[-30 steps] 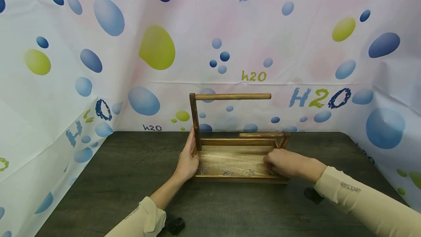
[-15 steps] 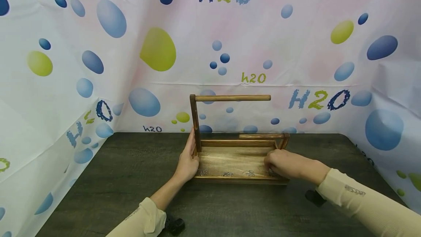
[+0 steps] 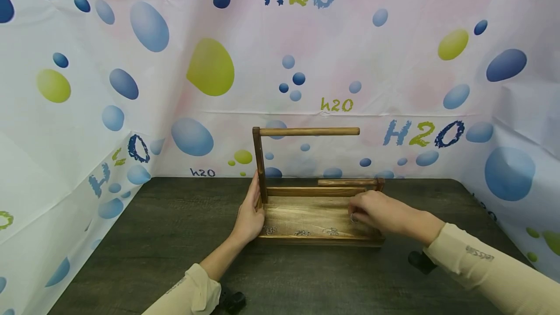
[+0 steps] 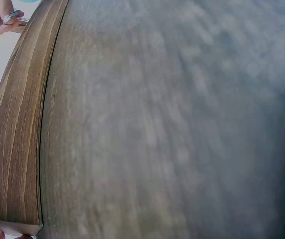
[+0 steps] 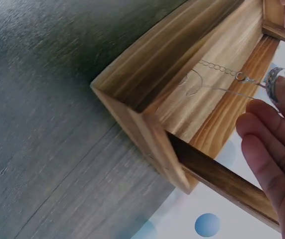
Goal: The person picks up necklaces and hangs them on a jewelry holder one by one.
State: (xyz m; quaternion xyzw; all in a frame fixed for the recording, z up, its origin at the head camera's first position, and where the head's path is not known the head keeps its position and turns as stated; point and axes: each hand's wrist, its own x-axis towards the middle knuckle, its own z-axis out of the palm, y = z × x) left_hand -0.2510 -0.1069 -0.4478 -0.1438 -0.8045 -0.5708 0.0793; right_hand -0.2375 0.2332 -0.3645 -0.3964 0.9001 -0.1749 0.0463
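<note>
A wooden jewellery stand (image 3: 323, 240) with a shallow tray and raised bars lies before me on the dark table. My left hand (image 3: 249, 218) rests along its left end, fingers straight against the outside. Over the tray's right part, my right hand (image 3: 378, 210) pinches a fine silver chain (image 5: 217, 67). The chain's larger end links and clasp (image 5: 240, 76) show in the right wrist view, and a thin loop of it hangs below. A patterned silver band (image 5: 273, 82) sits at the fingertips. Several small silver chain piles (image 3: 302, 232) line the tray's front.
The upper bar (image 3: 310, 131) juts rightward from the left post (image 3: 260, 164); a lower bar (image 3: 345, 182) stands at the back right. Dark objects lie below each wrist, one (image 3: 234, 300) left, another (image 3: 421, 260) right. A patterned curtain (image 3: 280, 62) hangs behind the table.
The right hand has risen a little from the tray's front right corner, lifting the silver chain with it. The left hand and the stand keep their place.
</note>
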